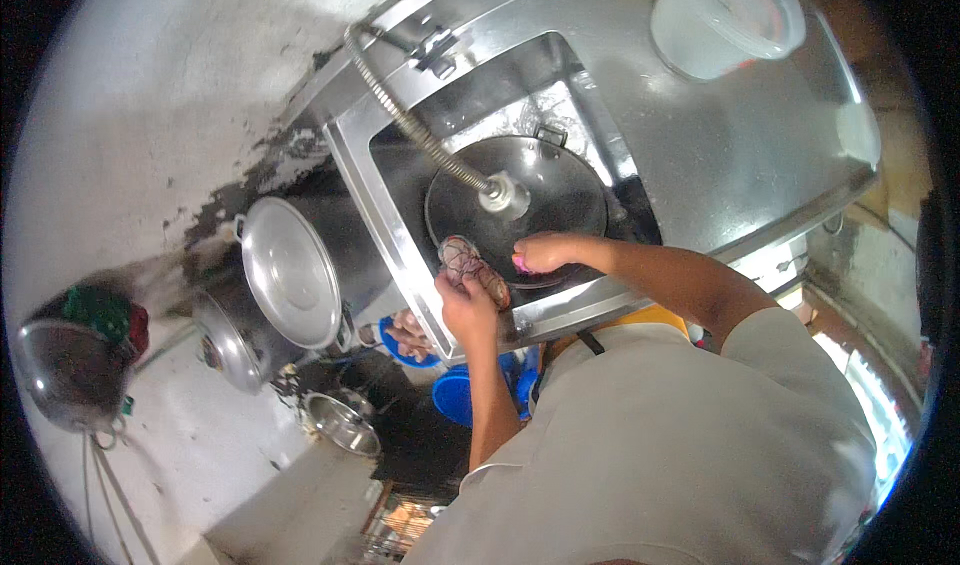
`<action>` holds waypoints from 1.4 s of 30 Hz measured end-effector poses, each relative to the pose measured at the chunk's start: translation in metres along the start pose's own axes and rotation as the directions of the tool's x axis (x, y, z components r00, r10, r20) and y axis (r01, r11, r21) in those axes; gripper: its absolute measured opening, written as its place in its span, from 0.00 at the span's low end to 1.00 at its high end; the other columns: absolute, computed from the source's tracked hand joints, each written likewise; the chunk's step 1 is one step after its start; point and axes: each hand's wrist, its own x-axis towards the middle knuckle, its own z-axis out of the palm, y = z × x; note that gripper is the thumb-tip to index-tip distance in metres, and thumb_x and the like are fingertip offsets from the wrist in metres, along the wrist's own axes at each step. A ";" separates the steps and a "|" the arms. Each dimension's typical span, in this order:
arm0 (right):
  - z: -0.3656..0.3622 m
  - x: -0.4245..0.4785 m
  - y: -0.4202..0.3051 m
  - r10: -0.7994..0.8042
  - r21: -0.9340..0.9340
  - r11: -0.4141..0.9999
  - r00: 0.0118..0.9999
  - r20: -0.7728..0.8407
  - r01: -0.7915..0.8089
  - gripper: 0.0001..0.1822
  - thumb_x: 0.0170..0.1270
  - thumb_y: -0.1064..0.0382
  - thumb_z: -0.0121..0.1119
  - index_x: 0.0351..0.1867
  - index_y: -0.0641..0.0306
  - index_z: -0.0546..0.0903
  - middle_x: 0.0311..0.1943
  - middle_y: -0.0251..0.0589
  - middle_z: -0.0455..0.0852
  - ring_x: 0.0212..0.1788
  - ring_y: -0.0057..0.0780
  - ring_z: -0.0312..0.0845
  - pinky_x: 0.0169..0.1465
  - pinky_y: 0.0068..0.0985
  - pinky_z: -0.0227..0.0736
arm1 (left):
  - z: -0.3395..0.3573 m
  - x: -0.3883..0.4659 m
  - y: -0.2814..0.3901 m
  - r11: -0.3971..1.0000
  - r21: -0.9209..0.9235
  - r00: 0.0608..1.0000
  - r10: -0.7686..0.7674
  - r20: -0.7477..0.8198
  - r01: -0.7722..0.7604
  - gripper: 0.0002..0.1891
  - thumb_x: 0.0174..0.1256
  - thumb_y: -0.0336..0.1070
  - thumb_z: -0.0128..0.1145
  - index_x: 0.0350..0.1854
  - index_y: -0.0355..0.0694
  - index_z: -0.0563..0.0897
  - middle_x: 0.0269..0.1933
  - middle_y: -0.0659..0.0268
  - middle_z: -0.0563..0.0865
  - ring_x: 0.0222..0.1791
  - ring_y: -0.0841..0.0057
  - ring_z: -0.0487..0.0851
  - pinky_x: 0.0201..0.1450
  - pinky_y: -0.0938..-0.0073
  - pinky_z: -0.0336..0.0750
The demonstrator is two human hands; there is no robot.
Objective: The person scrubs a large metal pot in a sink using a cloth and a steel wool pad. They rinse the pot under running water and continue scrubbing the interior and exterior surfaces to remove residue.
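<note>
My left hand (466, 306) holds a netted, pale reddish roll (484, 278), perhaps tied meat, over the near left part of a steel sink (416, 306). To its right, my right hand (546, 253) is closed around a small pink item (519, 263), mostly hidden by the fingers. Both hands are above the near edge of a large, round, dark metal pan or lid (465, 190) with a handle at its far side. Over this pan hangs the spray head (504, 196) of a flexible metal faucet hose (405, 119).
A translucent plastic bucket (694, 36) stands on the steel counter (720, 137) at right. Left of the sink are a round aluminium lid (291, 272) and metal pots. Below the sink's left edge, a blue basin (390, 336) holds pale pieces, with a blue container (451, 396) beside it.
</note>
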 end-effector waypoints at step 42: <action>-0.063 0.220 0.093 -0.162 -0.172 0.985 0.470 -0.868 0.022 0.17 0.75 0.55 0.56 0.56 0.60 0.86 0.47 0.53 0.91 0.53 0.54 0.87 0.56 0.42 0.82 | 0.036 0.010 -0.034 0.973 0.070 0.954 -0.230 0.192 0.221 0.11 0.71 0.40 0.60 0.51 0.46 0.78 0.22 0.53 0.86 0.22 0.48 0.87 0.26 0.46 0.79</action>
